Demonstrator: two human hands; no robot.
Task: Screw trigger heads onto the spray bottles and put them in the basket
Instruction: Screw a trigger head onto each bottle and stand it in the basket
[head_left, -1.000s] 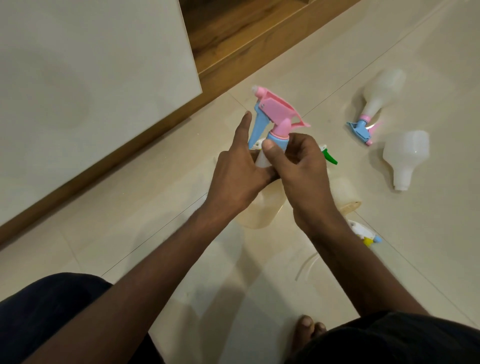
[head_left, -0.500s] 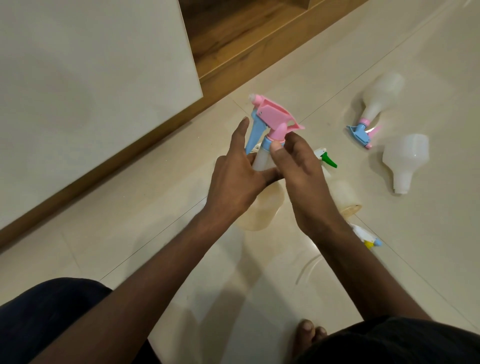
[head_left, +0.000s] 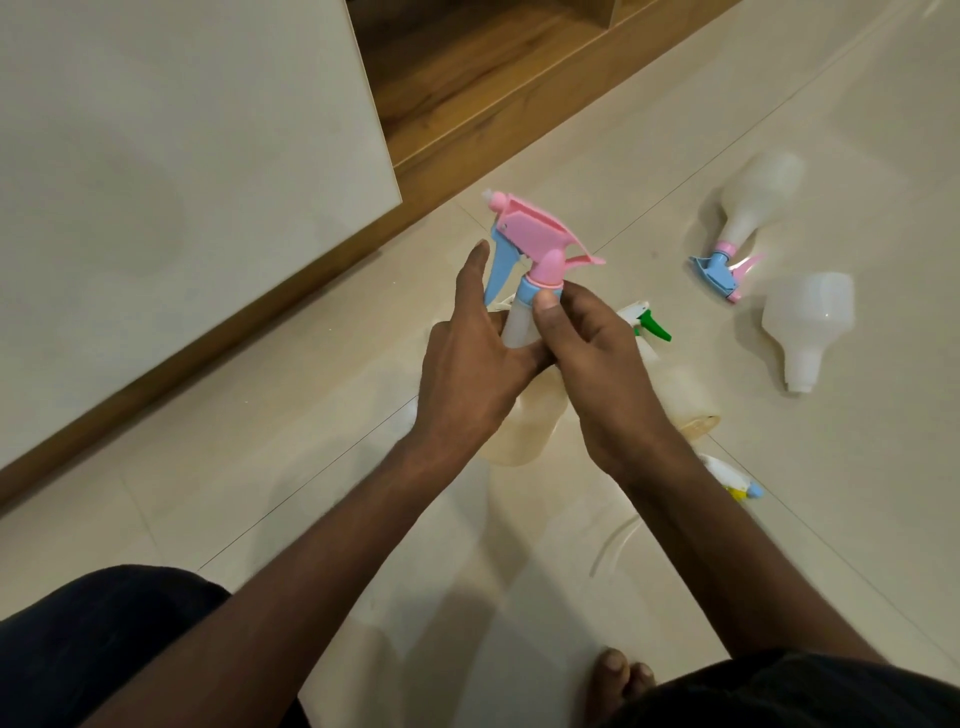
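A translucent spray bottle (head_left: 524, 431) is held upright in front of me, my left hand (head_left: 467, 364) wrapped round its neck. A pink trigger head (head_left: 524, 234) with a blue lever sits on the neck. My right hand (head_left: 587, 353) pinches the blue collar (head_left: 530, 293) under the head with thumb and fingers. No basket is in view.
On the tiled floor to the right lie a bottle with a pink and blue head (head_left: 748, 208), a headless bottle (head_left: 808, 322), a bottle with a green and white head (head_left: 649, 322) behind my right hand, and a loose trigger head (head_left: 737, 483). A white panel (head_left: 182, 182) stands left.
My right thumb and fingers have shifted round the collar. The trigger head has turned slightly and the bottle's neck now shows more between my hands.
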